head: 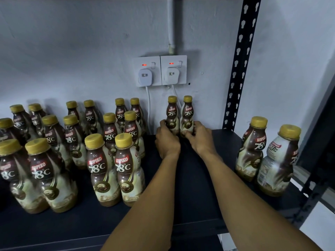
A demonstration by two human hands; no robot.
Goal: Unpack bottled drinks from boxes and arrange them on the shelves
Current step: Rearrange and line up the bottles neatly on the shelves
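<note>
Hands (167, 140) (199, 137) on 2 bottles (172, 113) (188, 113), 1 each

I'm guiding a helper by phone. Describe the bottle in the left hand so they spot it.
Find the double wall socket. Just below it two bottles stand alone against the wall. Take the left bottle, gripped by the left hand: its front is brown, while the right bottle shows a white side.

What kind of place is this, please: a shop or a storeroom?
Probably a storeroom, though not surely: a dark shelf on a slotted metal upright, rows of identical coffee bottles, and plugged wall sockets behind them.
</note>
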